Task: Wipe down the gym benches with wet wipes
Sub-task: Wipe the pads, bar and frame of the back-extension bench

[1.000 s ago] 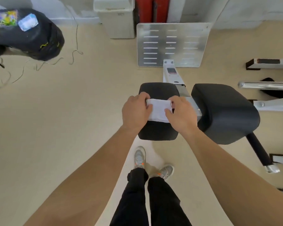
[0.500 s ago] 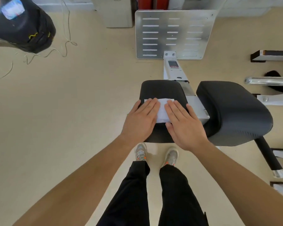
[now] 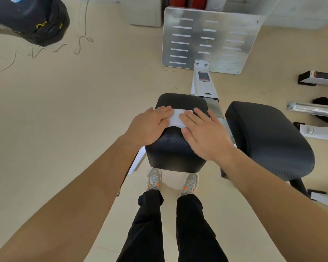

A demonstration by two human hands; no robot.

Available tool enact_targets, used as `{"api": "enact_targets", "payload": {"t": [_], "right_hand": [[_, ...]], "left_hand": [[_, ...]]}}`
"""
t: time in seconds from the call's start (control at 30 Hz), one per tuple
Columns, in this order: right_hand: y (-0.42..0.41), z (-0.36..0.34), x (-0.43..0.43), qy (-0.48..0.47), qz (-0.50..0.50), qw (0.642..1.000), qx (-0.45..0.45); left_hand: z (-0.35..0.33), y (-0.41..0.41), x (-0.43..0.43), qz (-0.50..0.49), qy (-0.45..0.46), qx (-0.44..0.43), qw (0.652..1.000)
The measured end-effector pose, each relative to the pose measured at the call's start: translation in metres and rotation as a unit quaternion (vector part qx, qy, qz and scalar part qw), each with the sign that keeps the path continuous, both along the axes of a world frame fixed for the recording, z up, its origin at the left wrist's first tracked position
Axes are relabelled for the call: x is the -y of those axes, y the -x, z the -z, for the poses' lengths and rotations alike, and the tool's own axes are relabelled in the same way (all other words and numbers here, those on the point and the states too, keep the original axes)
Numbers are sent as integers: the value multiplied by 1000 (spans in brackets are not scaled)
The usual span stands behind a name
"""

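Your left hand point(image 3: 151, 127) and right hand point(image 3: 204, 135) press flat on the wipe point(image 3: 175, 119) near the pad's point(image 3: 174, 150) far edge; it could bunch up.

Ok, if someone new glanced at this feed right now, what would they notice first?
The left hand and right hand lie flat, fingers straight, on a white wet wipe spread over the top of the small black bench pad at centre. To its right sits a larger black pad. Beyond both, a slotted metal plate stands near the top of the view.
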State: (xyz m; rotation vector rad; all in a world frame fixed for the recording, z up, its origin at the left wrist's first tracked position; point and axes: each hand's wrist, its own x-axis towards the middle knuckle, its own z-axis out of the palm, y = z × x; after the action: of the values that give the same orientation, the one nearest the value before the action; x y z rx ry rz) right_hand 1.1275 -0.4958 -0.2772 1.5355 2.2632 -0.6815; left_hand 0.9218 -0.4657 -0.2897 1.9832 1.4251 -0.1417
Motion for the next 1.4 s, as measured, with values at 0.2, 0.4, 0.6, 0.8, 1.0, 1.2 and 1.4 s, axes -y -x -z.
{"api": "enact_targets", "payload": {"t": [0.2, 0.4, 0.6, 0.8, 1.0, 1.2, 1.4], "right_hand": [[6, -23, 43, 0, -12, 1000, -15], [10, 3, -28, 78, 0, 996, -35], [11, 54, -102, 172, 12, 985, -14], [4, 9, -62, 184, -8, 981, -60], [-7, -10, -37, 162, -27, 985, -51], [-16, 43, -97, 174, 19, 984, -13], [-40, 21, -64, 124, 17, 991, -47]], "left_hand": [[-24, 23, 57, 21, -45, 36, 998], [5, 22, -17, -39, 78, 41, 995], [65, 9, -93, -53, 175, 54, 982], [22, 26, -47, -14, 133, 64, 989], [2, 35, -31, 62, 137, 59, 987], [50, -8, -100, 52, 173, 13, 983], [25, -28, -81, 118, 171, -2, 978]]}}
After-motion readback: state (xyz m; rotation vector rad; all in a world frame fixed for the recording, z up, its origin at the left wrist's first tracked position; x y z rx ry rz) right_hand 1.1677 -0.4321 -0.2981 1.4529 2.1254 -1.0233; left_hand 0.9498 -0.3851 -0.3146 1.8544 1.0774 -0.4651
